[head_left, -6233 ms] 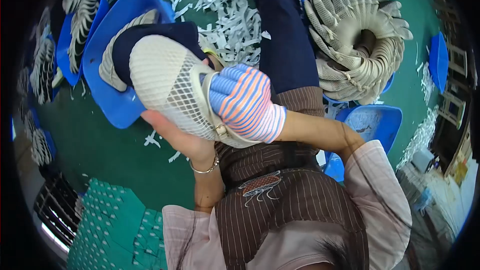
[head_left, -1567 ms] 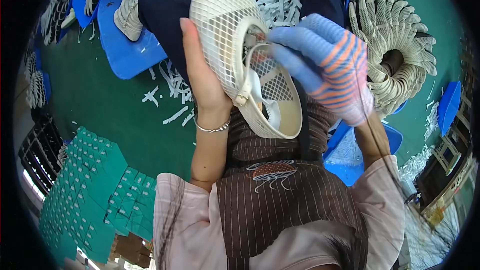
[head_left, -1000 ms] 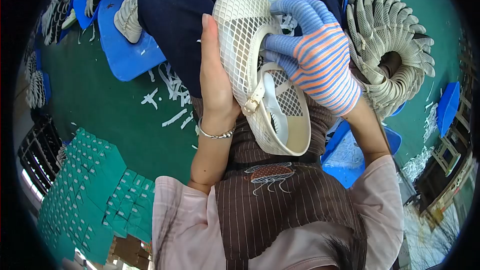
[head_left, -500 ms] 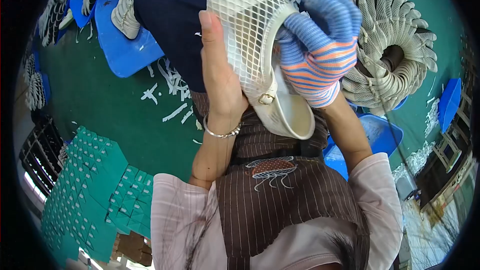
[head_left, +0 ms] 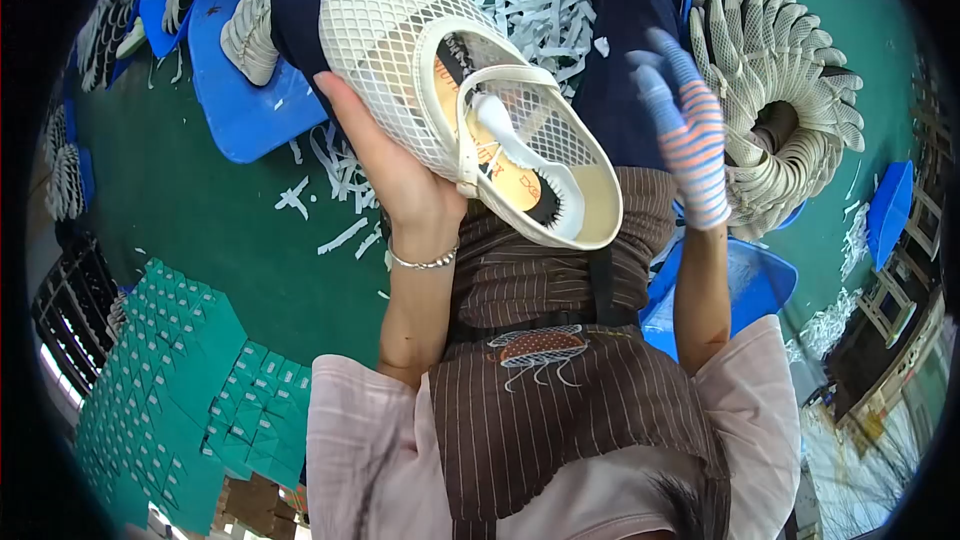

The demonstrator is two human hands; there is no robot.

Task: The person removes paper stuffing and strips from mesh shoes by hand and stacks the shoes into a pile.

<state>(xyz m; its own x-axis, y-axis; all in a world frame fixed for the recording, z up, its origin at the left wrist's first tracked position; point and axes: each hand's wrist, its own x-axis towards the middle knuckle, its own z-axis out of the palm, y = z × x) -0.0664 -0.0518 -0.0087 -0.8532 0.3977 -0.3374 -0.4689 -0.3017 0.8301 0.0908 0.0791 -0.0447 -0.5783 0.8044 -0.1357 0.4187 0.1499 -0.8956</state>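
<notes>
My bare left hand (head_left: 393,162), with a bracelet on its wrist, holds a cream mesh strap shoe (head_left: 372,25) from its left side and below. The shoe is tilted with its opening facing me and its toe toward the upper left. Inside it show a printed tan insole (head_left: 520,187) and a white curved plastic insert (head_left: 505,130). A buckle strap crosses the opening. My right hand (head_left: 697,145), in a striped blue and orange glove, is off to the right, apart from the shoe. Its fingers are stretched out and partly blurred, with nothing in them.
A ring of packed mesh shoes (head_left: 800,130) sits in a blue tray at right. Another blue tray (head_left: 235,105) holds shoes at left. Shredded white paper (head_left: 530,10) litters the green floor. Stacked green boxes (head_left: 150,370) stand at lower left.
My right hand has let go of the shoe and moved right. My left hand has shifted the shoe left and turned it, so its opening and insole now show.
</notes>
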